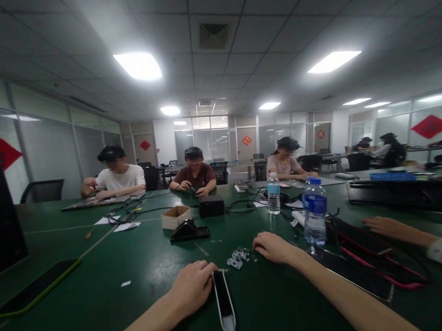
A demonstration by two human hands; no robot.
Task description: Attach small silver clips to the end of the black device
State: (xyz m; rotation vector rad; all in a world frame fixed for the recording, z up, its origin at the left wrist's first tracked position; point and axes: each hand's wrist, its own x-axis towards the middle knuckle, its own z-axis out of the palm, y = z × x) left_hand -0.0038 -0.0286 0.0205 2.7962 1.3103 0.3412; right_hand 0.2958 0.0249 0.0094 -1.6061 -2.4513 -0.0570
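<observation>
My left hand (192, 286) rests on the green table (99, 299) with its fingers curled, right beside the top end of a black and white bar-shaped tool (224, 304). My right hand (272, 246) lies on the table with its fingers curled under, next to a small pile of metal hinges and screws (238, 257). Whether either hand grips anything is hidden.
A water bottle (314, 211) stands right of my right hand; a second bottle (273, 193) is farther back. Another person's hand (386, 226) lies at right near a black pouch (368, 259). A phone (33, 288) lies at left. A cardboard box (176, 216), black devices and cables sit mid-table. Three people sit opposite.
</observation>
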